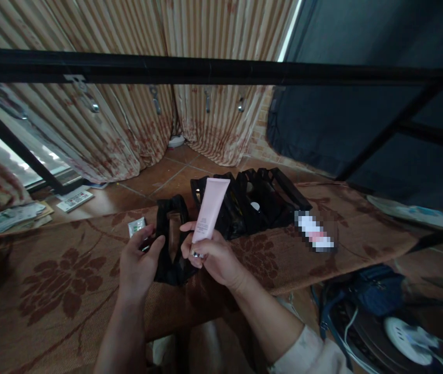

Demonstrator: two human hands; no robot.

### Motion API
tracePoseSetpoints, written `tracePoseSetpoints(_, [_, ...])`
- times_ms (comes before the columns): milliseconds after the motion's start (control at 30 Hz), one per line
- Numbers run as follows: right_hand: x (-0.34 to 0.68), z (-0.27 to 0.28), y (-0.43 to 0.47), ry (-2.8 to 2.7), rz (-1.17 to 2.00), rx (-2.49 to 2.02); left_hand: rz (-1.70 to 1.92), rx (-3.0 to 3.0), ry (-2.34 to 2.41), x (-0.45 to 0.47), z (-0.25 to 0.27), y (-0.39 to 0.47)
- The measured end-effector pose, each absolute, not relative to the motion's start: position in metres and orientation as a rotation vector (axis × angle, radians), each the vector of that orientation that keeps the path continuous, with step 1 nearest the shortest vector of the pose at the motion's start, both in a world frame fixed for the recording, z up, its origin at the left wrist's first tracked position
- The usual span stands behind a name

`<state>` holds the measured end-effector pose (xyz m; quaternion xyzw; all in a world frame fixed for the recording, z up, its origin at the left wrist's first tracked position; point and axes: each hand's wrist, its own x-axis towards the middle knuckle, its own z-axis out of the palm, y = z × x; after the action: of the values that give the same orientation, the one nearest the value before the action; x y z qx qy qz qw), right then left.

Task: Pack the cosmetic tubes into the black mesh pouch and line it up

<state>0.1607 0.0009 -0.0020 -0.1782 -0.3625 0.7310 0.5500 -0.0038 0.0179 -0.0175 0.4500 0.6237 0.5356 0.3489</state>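
Our right hand (218,255) pinched a tube (212,209), flat end up, leaning right, pale pink, printed; our left hand (138,264) curled by a black pouch (169,272), grip unclear.

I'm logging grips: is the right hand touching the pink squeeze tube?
Touching. The head view shows the right hand gripping the pink squeeze tube near its lower end, thumb across the front.

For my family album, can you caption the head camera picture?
Right hand holds up a pale pink tube, left hand at the edge of a black pouch.
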Motion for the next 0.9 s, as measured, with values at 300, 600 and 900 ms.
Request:
tracePoseSetpoints(300, [0.161, -0.004, -0.001, -0.966, 1.623, -0.493, 1.393, 1.185, 1.616, -0.005, -0.019, 0.017])
tracePoseSetpoints(600, [0.161, -0.005, 0.003, -0.909, 1.385, -0.722, 1.394, 1.168, 1.622, -0.004, -0.017, 0.016])
tracePoseSetpoints(900, [0.157, -0.013, -0.002, -1.285, 0.991, -0.983, 1.487, 1.239, 1.55, -0.001, -0.009, 0.011])
